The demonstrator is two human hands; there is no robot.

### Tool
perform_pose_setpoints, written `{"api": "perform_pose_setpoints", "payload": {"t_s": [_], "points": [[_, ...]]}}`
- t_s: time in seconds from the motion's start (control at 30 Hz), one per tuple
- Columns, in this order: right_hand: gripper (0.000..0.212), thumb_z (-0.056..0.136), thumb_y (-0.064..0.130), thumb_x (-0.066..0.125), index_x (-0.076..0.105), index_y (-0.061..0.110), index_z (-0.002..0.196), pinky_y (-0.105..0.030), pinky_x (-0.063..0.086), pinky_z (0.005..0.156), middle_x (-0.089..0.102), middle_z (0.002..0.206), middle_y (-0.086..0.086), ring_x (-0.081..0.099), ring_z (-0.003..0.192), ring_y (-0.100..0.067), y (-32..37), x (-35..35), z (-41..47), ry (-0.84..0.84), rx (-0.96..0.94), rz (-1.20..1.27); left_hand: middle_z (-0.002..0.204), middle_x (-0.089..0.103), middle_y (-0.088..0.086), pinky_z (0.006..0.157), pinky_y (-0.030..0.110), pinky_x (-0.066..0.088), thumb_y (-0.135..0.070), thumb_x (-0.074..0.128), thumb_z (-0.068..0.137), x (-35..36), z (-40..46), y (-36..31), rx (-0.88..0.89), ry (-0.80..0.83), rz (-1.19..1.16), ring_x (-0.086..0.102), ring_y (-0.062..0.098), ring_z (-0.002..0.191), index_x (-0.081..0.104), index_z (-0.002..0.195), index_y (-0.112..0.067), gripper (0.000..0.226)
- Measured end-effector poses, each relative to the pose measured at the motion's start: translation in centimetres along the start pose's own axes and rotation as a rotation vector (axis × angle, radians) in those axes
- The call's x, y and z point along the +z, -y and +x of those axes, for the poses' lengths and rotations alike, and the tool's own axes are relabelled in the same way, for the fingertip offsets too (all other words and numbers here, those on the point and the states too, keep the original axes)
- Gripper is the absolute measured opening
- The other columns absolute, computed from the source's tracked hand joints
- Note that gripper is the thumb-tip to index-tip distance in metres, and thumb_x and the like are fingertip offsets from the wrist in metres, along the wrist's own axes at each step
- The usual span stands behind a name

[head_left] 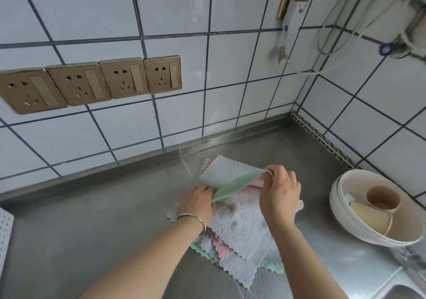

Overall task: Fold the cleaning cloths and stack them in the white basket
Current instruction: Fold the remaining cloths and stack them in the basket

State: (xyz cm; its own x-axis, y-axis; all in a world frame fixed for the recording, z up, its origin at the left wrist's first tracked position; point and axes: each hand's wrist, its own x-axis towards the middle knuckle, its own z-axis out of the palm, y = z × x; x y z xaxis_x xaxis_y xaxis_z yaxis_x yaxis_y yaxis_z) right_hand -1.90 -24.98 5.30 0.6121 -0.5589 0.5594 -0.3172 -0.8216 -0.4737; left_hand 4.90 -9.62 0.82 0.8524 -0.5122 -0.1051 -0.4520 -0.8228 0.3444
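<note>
Head view shows a steel counter (92, 229) with bare room to the left, tiled walls behind and at right, and a pile of cloths (242, 236) lying near its middle. Both hands work close together over the pile: the left hand (198, 203) pinches the near corner of a green cloth (232, 187) and the right hand (280, 191) pinches its far corner, lifting that edge off the pile. At the left edge a white perforated thing (5, 236), perhaps the basket, just shows; a bowl (341, 215) of cups sits right.
</note>
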Motion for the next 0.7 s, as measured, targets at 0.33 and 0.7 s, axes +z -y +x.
{"api": "perform_pose_setpoints", "payload": {"t_s": [0.33, 0.7], "points": [[0.017, 0.091, 0.005, 0.045, 0.061, 0.004, 0.098, -0.040, 0.034, 0.078, 0.066, 0.096, -0.014, 0.052, 0.094, -0.034, -1.1, -2.7, 8.4, 0.017, 0.092, -0.074, 0.120, 0.056, 0.003, 0.080, 0.030, 0.044, -0.010, 0.051, 0.088, -6.5, 4.8, -0.9, 0.137, -0.233, -0.157, 0.059, 0.025, 0.098, 0.054, 0.117, -0.014, 0.028], [0.021, 0.096, 0.012, 0.045, 0.057, 0.003, 0.110, -0.034, 0.040, 0.074, 0.064, 0.101, -0.015, 0.056, 0.091, -0.031, 8.7, -7.0, 11.3, -0.006, -0.020, 0.287, 0.104, 0.067, 0.014, 0.063, 0.034, 0.042, -0.010, 0.044, 0.093, -18.7, 0.3, 3.5, 0.217, -0.619, -0.129, 0.062, 0.035, 0.084, 0.049, 0.120, -0.008, 0.028]]}}
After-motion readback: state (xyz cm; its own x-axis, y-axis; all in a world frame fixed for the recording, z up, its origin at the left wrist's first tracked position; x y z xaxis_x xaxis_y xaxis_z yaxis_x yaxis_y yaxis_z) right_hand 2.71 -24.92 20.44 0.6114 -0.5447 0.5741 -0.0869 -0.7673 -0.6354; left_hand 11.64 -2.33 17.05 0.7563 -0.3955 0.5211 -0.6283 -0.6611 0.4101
